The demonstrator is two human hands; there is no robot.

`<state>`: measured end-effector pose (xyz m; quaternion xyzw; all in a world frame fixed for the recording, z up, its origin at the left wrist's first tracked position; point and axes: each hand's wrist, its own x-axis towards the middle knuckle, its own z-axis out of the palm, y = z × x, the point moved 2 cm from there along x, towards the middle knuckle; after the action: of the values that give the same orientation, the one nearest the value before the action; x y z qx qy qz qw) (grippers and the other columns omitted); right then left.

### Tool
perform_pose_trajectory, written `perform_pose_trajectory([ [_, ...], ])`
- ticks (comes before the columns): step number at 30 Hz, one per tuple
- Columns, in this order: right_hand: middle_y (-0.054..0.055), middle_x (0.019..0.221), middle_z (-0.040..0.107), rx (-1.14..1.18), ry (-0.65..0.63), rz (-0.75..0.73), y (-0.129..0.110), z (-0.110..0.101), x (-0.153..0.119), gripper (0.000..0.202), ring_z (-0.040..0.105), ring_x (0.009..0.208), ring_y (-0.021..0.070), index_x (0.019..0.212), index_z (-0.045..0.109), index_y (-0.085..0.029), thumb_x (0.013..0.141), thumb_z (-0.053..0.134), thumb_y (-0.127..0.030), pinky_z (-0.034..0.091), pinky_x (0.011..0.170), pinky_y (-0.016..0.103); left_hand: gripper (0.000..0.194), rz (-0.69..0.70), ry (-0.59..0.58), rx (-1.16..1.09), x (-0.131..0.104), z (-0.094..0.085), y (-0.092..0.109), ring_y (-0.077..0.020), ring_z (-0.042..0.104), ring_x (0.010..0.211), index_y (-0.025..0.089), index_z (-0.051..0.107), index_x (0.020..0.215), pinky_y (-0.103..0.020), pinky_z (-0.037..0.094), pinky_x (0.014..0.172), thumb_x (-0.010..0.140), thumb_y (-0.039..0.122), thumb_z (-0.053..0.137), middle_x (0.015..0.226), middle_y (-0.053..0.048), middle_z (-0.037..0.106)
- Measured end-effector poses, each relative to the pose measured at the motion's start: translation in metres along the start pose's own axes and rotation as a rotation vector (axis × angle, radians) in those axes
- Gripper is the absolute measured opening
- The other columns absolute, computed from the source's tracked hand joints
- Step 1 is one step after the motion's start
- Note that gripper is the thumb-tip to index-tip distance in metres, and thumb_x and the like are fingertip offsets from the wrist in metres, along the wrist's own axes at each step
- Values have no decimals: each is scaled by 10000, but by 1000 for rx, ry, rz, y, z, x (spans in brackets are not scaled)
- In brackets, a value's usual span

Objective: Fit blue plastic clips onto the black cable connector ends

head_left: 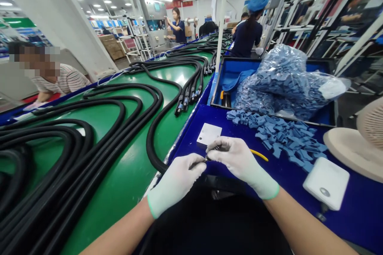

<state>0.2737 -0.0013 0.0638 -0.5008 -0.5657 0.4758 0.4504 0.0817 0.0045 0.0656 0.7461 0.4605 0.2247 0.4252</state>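
Both my hands wear white gloves and meet over the blue worktop. My left hand pinches a small dark part at its fingertips. My right hand is closed on a thin tool with a yellow handle, its tip touching that part. What the small part is cannot be made out. A white square plate lies just beyond my fingers. A heap of small blue plastic pieces lies to the right of my right hand.
Black corrugated hoses loop along the green conveyor on the left. A clear bag of blue pieces sits in a blue bin. A white device and a beige fan stand at right. Other people work further off.
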Motion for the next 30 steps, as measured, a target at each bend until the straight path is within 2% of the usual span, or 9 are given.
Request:
perform_pose_trajectory([
  [2,42,925,751,44,-30,-2,5,-2,-2,153,686,885,212,924,757,-162,779,766,-209,533,841,335,234,15,-26,57,-3,-1,-1,-213,695,841,238,774,971,-318,493,770,986,336,561,930,-3,774],
  [6,48,977,762,39,-117,25,8,-5,-5,224,710,920,219,1001,763,-181,777,770,-170,545,878,348,208,57,49,147,-7,-5,2,-202,701,872,222,791,996,-313,484,827,974,287,594,956,-7,778],
  [11,64,927,766,76,-91,81,10,-2,-6,211,715,857,221,959,767,-169,757,815,-208,566,830,355,212,143,73,294,-11,-5,5,-192,691,817,191,788,942,-315,475,787,984,254,590,881,-22,760],
  [18,64,799,738,189,-61,177,13,4,-5,240,689,709,199,914,754,-130,709,843,-217,572,723,339,279,282,111,439,-14,-3,-3,-201,657,762,162,766,859,-332,457,753,1008,258,551,796,-58,713],
  [21,70,819,741,183,-56,164,14,7,-2,254,692,723,209,940,752,-133,730,841,-244,574,739,349,237,211,108,361,-11,-3,-5,-210,679,808,177,783,930,-338,479,800,998,235,563,857,-55,746],
  [23,79,846,747,150,-56,127,12,10,-2,265,698,761,224,949,755,-140,737,848,-269,574,756,348,199,110,116,221,-11,-5,-3,-208,700,866,205,769,1100,-331,504,841,961,222,628,965,-38,772],
  [26,125,1029,761,123,-68,93,18,8,-9,395,721,953,292,1088,752,-164,746,864,-327,588,885,383,358,92,93,-7,-13,-10,6,-209,707,998,247,728,1234,-312,521,918,877,249,754,1127,-21,768],
  [29,182,1390,640,345,-115,180,55,-2,-10,745,646,1230,398,1482,536,-255,815,789,-470,570,1028,521,257,85,164,-112,-11,-21,11,-196,710,998,236,776,1126,-286,527,910,874,227,727,1078,-14,775],
  [30,186,1428,613,349,-38,183,71,-7,-8,801,636,1241,423,1500,517,-277,785,794,-508,586,1006,539,239,47,211,-143,-10,-26,11,-192,712,964,223,784,1093,-279,535,880,863,215,720,1034,-16,775],
])
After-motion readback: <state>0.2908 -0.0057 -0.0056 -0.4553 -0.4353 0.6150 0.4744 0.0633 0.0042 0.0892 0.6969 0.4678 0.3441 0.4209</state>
